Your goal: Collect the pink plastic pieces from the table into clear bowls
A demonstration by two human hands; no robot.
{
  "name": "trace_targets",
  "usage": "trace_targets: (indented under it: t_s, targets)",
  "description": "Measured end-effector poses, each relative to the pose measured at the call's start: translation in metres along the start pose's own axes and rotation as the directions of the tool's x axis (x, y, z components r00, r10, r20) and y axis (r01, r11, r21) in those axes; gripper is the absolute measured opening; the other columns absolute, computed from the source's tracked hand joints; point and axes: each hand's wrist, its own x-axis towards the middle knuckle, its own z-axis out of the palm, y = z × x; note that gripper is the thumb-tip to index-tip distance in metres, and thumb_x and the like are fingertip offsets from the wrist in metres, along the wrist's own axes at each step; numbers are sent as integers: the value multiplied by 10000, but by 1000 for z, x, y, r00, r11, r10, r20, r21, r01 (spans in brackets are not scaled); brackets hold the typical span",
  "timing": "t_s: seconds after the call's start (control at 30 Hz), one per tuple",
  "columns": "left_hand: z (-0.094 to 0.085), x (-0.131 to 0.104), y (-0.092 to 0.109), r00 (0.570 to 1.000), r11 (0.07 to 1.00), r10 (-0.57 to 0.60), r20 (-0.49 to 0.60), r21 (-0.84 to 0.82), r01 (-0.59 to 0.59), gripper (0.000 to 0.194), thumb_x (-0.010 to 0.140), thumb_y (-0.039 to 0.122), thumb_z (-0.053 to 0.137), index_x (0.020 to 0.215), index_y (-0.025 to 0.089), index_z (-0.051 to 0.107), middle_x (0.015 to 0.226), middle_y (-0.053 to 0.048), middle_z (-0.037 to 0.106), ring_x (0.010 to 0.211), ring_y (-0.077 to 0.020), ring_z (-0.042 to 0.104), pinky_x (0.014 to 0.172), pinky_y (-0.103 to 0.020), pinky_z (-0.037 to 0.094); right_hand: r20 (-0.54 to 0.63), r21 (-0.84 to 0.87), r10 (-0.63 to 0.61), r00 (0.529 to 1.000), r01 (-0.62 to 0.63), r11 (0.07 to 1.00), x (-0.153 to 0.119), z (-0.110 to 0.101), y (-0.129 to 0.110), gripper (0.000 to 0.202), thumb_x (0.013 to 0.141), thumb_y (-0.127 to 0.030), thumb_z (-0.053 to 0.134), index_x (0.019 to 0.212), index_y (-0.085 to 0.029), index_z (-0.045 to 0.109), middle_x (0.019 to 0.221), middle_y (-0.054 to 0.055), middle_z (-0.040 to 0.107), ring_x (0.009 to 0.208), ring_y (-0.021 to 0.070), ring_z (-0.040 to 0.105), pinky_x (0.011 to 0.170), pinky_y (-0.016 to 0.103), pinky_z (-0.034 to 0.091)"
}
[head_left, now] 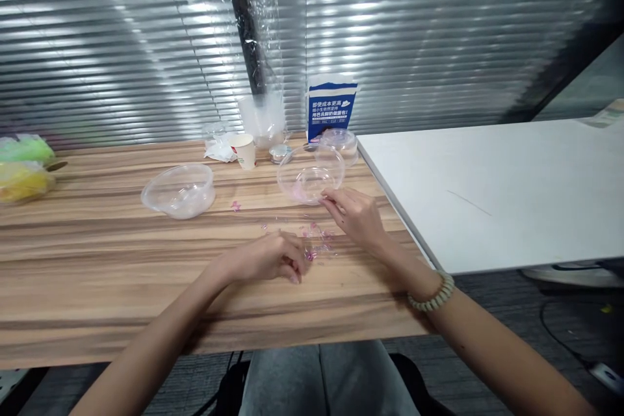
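Note:
My right hand (358,216) has its fingers pinched at the near rim of a clear plastic bowl (312,175). That bowl leans toward me, and some pink material shows low inside it. Left of it, my left hand (273,257) rests low over the table with its fingers curled together; whatever they may hold is hidden. Small pink and clear scraps (316,240) lie scattered between the two hands. Another pink scrap (236,206) sits farther off to the left.
A second clear bowl (180,192) stands at left. Behind are a paper cup (244,151), crumpled white tissue (220,148), a small round container (280,154), a blue carton (331,110) and a clear tub (344,143). Yellow and green bags (22,175) lie far left; a white table (502,188) adjoins at right.

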Motion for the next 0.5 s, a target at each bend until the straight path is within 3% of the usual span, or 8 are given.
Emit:
trace_targets:
  t_s: [0.27, 0.37, 0.43, 0.5]
  targets:
    - [5, 5, -3, 999, 991, 18, 28, 130, -22, 233, 866, 166, 488, 683, 147, 632, 753, -48, 618, 744, -122, 543, 702, -228, 419, 15, -26, 0, 1000, 0, 1000, 1, 0, -2, 234, 926, -293, 420, 928, -174, 621, 834, 67, 683, 763, 175, 624, 692, 272, 438]
    - [3, 3, -3, 1000, 995, 3, 25, 101, -5, 218, 869, 162, 476, 713, 149, 628, 768, -44, 634, 765, -122, 562, 714, -220, 423, 9, -39, -4, 1000, 5, 999, 1, 1, -1, 221, 923, -285, 428, 929, -176, 619, 841, 65, 684, 765, 177, 625, 688, 271, 435]
    - [-3, 0, -3, 999, 998, -32, -38, 45, 34, 175, 864, 165, 484, 764, 146, 626, 804, -45, 651, 767, -120, 583, 711, -218, 435, 0, -39, -7, 1000, 7, 999, 0, 2, 0, 206, 920, -273, 436, 938, -176, 618, 863, 70, 686, 777, 177, 627, 691, 270, 437]
    - [-13, 0, -5, 973, 999, -44, -225, 17, 49, 139, 852, 177, 504, 786, 139, 620, 818, -45, 655, 759, -119, 594, 706, -223, 446, -9, -29, -20, 1000, 20, 999, 0, 3, 0, 192, 914, -259, 448, 942, -172, 617, 878, 75, 688, 781, 178, 630, 693, 269, 439]
